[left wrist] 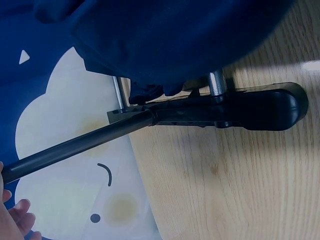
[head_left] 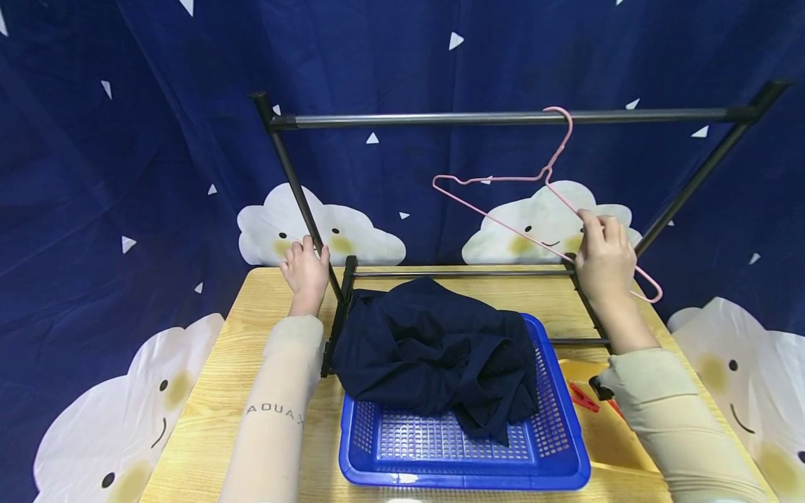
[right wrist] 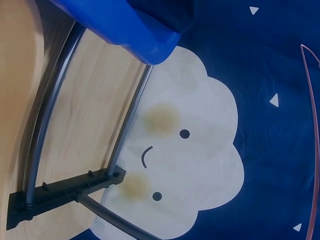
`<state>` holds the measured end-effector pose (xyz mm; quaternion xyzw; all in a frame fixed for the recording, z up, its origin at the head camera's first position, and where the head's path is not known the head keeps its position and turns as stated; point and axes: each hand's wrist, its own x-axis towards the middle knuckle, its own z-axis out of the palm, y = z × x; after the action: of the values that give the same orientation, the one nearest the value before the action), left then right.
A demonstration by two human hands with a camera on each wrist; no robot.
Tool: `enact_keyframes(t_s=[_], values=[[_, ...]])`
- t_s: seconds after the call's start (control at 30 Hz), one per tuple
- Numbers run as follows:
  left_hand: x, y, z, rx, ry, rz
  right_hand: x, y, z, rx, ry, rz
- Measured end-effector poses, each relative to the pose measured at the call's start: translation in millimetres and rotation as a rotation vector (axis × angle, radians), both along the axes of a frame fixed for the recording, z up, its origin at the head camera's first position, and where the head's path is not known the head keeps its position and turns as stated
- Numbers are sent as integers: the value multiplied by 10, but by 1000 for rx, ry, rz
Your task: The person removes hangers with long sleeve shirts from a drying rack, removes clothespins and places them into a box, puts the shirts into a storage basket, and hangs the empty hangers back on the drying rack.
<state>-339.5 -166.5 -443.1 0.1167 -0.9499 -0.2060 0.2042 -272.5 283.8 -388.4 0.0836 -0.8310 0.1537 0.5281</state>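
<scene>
A pink clothes hanger (head_left: 503, 179) has its hook over the top rail of a dark garment rack (head_left: 434, 120). The right hand (head_left: 606, 258) grips the hanger's right side and hides part of it. In the right wrist view only a strip of the hanger (right wrist: 315, 135) shows at the right edge, with the fingers out of frame. My left hand (head_left: 307, 269) rests against the rack's left post (head_left: 295, 185), fingers spread loosely. In the left wrist view, its fingertips (left wrist: 22, 217) show beside that post. Dark navy cloth (head_left: 434, 349) lies bunched in a blue plastic basket (head_left: 465, 478).
A yellow tray (head_left: 619, 447) holding red clips (head_left: 583, 397) sits right of the basket, partly under the right forearm. The rack's black feet (left wrist: 250, 107) stand on a wooden table (head_left: 207, 419). Behind hangs a blue curtain (head_left: 377, 63) with clouds.
</scene>
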Motion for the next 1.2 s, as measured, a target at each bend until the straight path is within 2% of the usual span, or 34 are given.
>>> enact_keyframes(t_s=[0.97,1.2], values=[[22,20,13,11,15,-2,4,27,-75,18,-63,12],[26,23,11,3,20,3,38,46,-38,43,-131,21]])
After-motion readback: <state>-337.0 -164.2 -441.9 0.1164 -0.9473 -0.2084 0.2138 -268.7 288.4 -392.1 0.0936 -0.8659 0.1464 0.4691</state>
